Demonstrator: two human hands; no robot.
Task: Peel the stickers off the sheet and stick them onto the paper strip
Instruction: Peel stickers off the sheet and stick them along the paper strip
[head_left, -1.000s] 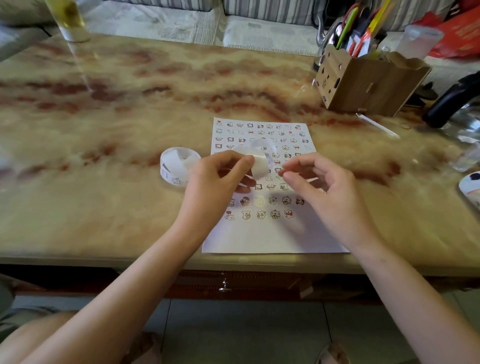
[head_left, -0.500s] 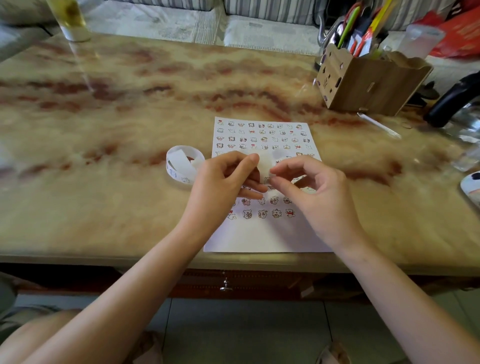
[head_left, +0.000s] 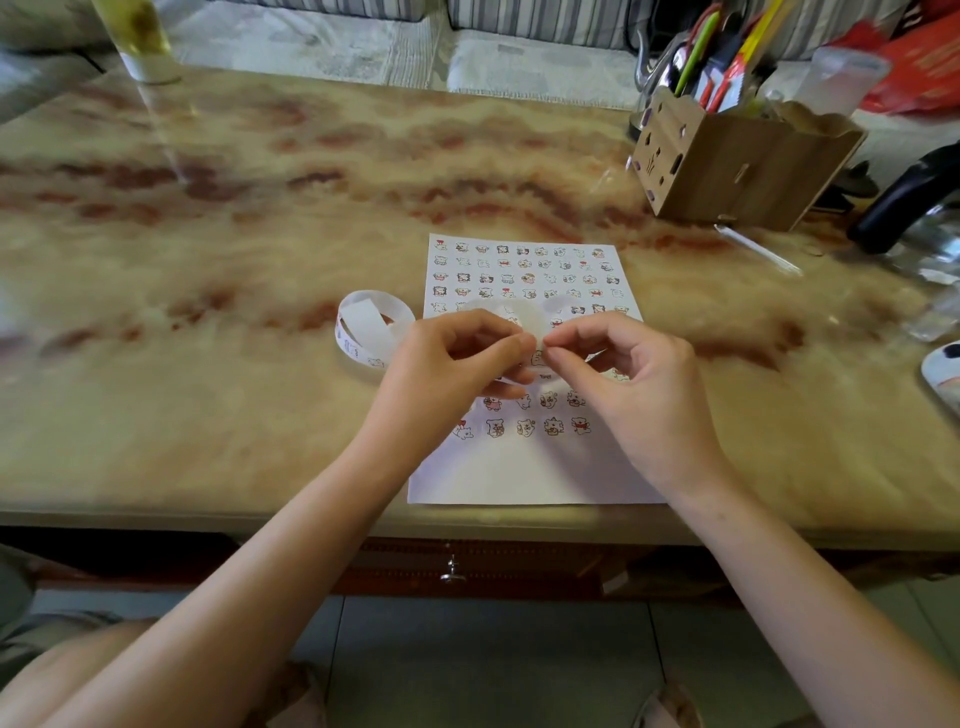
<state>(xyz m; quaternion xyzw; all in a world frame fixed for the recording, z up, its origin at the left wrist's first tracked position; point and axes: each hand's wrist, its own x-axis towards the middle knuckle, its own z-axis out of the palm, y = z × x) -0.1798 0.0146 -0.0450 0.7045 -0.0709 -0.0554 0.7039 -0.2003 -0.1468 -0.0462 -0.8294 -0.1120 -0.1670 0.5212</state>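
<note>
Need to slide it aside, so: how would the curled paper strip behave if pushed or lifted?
Probably floppy: the paper strip lies in a loose loop on its edge on the table, so lifting it would likely let it uncoil and dangle. It looks thin and light, so a push would likely flatten or skid the loop on the glossy top.

Marbled tabletop (head_left: 208, 322), brown pen holder (head_left: 727, 171) with pens (head_left: 724, 67), tall glass (head_left: 139, 44), black handle (head_left: 906, 200)
</note>
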